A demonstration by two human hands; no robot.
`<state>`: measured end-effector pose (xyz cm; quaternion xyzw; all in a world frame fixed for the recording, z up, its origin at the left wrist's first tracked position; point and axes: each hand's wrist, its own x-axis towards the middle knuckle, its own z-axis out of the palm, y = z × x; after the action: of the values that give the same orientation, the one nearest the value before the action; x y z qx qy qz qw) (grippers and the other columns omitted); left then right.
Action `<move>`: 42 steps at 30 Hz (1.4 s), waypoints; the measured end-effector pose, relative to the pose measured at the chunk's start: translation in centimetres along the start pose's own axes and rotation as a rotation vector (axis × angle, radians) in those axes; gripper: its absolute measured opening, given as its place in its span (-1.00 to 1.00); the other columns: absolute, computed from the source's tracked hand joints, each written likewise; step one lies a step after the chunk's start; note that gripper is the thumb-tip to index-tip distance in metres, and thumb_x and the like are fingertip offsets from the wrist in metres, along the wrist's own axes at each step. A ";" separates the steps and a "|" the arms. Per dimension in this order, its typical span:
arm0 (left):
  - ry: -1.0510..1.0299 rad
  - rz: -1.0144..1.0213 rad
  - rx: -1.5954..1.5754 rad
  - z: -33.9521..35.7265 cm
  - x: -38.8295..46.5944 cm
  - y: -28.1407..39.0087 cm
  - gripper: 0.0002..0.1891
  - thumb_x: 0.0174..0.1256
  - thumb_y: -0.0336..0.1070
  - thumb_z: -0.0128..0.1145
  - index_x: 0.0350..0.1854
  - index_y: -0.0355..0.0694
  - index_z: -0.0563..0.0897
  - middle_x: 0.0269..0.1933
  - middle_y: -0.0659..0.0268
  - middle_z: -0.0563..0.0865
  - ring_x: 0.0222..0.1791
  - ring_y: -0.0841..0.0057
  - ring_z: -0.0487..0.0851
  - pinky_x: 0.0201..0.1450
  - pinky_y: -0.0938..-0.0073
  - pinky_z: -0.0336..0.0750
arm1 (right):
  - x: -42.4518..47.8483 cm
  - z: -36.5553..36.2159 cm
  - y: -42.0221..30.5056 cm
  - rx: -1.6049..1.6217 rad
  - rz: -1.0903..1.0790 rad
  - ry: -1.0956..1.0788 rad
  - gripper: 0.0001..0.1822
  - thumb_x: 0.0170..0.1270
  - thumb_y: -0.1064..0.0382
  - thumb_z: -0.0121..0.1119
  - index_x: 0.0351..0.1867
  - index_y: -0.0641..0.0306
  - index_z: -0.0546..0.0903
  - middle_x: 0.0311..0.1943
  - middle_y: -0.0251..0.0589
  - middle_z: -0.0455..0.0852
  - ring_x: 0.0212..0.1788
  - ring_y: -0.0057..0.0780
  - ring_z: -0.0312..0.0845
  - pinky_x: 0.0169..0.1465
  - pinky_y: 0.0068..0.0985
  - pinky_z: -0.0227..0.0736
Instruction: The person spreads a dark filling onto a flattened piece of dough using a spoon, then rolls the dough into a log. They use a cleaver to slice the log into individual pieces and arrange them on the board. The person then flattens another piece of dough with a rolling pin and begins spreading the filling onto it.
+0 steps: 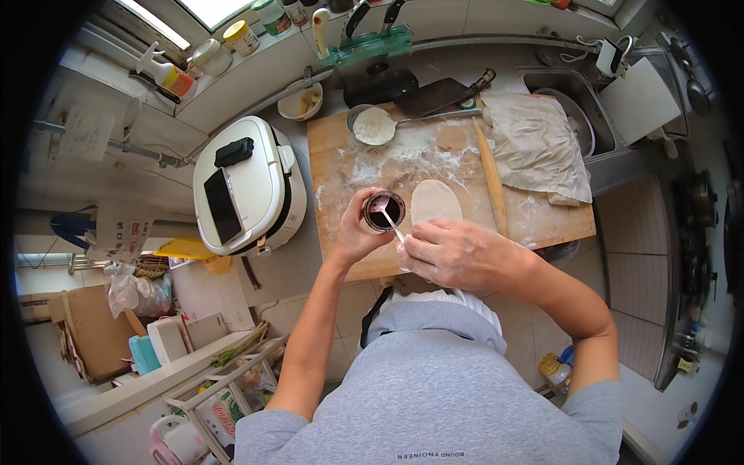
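My left hand (356,229) holds a small open jar (383,211) with dark contents over the front of a wooden board (337,168). A spoon (393,224) dips into the jar, its bowl bearing something pinkish; its handle is pinched in the flour-dusted fingers of my right hand (444,250). Behind that hand a flat oval of rolled dough (436,200) lies on the board. A wooden rolling pin (491,177) rests to its right. At the back of the board stands a bowl of flour (374,126), with loose flour scattered in front of it.
A white rice cooker (250,174) with a phone (223,206) on its lid stands left of the board. A cleaver (436,97) lies behind the board, near a knife holder (369,46). A crumpled cloth (535,145) covers the board's right part, beside the sink (598,107).
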<state>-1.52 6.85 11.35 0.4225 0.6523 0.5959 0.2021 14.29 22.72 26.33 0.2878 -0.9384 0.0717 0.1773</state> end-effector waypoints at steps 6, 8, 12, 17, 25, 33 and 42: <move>-0.020 0.079 -0.060 -0.1 0.5 -0.2 -0.22 -0.21 -0.49 0.55 0.19 -0.17 0.45 0.15 0.25 0.57 0.15 0.47 0.57 0.23 0.43 0.48 | 0.3 1.2 0.4 0.059 0.089 -0.009 -0.85 0.04 0.34 0.17 -0.32 0.30 0.62 -0.34 -0.28 0.56 -0.18 -0.43 0.51 -0.12 -0.50 0.52; -0.045 0.089 -0.022 -0.2 0.5 -0.4 -0.19 -0.22 -0.48 0.57 0.20 -0.17 0.43 0.18 0.23 0.55 0.16 0.45 0.56 0.23 0.42 0.48 | 0.3 1.5 0.5 0.111 0.152 -0.008 -0.86 0.04 0.34 0.16 -0.34 0.30 0.61 -0.34 -0.25 0.57 -0.18 -0.39 0.52 -0.12 -0.48 0.53; -0.112 0.097 0.030 -0.3 0.0 -1.0 -0.14 -0.23 -0.46 0.60 0.23 -0.16 0.41 0.21 0.21 0.51 0.19 0.43 0.55 0.25 0.41 0.48 | -0.3 1.9 0.9 0.212 0.247 0.006 -0.86 0.04 0.35 0.19 -0.35 0.32 0.59 -0.34 -0.20 0.58 -0.17 -0.30 0.54 -0.11 -0.44 0.54; -0.131 0.074 0.052 0.3 -0.4 -1.6 -0.16 -0.22 -0.45 0.60 0.23 -0.16 0.42 0.20 0.24 0.52 0.18 0.45 0.56 0.24 0.42 0.49 | -0.7 1.8 1.0 0.324 0.343 0.032 -0.90 0.11 0.37 0.23 -0.35 0.32 0.58 -0.35 -0.16 0.61 -0.17 -0.25 0.56 -0.10 -0.38 0.53; -0.137 -0.002 0.005 0.8 -0.9 -2.2 -0.18 -0.20 -0.48 0.56 0.23 -0.15 0.42 0.19 0.25 0.55 0.17 0.45 0.58 0.25 0.43 0.49 | -1.2 1.7 1.3 0.571 0.493 0.074 -0.92 0.28 0.36 0.18 -0.31 0.34 0.62 -0.36 -0.08 0.63 -0.24 -0.13 0.58 -0.13 -0.28 0.50; -0.157 -0.109 -0.003 1.4 -1.7 -2.7 -0.20 -0.21 -0.53 0.48 0.22 -0.16 0.42 0.16 0.27 0.58 0.15 0.47 0.59 0.24 0.44 0.49 | -3.5 3.6 1.7 1.070 1.023 0.208 -0.77 0.46 0.30 0.06 -0.17 0.43 0.69 -0.43 -0.20 0.68 -0.42 -0.53 0.56 -0.30 -0.54 0.48; -0.043 -0.249 0.077 1.8 -2.7 -6.4 -0.29 -0.19 -0.45 0.45 0.16 -0.17 0.46 0.03 0.25 0.62 0.07 0.42 0.60 0.19 0.40 0.48 | -8.5 6.1 0.1 1.212 1.306 0.721 -0.66 0.55 0.18 -0.01 -0.15 0.43 0.68 -0.42 -0.31 0.63 -0.41 -0.66 0.50 -0.31 -0.65 0.48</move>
<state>-0.56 6.23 4.28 0.3582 0.7178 0.5315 0.2720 18.97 25.75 17.44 -0.2884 -0.6060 0.7135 0.2013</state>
